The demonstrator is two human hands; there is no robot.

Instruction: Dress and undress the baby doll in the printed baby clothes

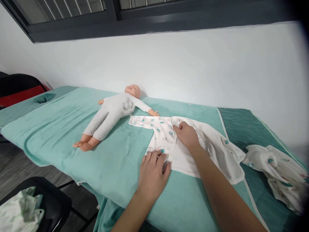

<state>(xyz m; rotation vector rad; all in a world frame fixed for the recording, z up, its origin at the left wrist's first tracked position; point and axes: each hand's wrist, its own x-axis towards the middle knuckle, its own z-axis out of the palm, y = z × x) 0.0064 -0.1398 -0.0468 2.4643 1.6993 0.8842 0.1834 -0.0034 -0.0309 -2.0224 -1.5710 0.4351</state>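
A white baby shirt (164,135) with small teal and red prints lies spread on the bed, its left front laid flat and the other side folded open, showing plain white inside. My right hand (187,135) is closed on the edge of the shirt just below the collar. At the lower hem rests my left hand (153,172), fingers lying on the cloth and thumb apart. Beyond the shirt's left sleeve, a baby doll (113,108) in a white cloth body lies on its back. One of its hands nearly touches the shirt.
A teal sheet (79,125) covers the bed, which stands against a white wall. Crumpled printed clothing (275,170) lies at the right. On a black chair (55,199) at lower left sits a white and green bundle (21,209). A dark window frame (145,24) runs above.
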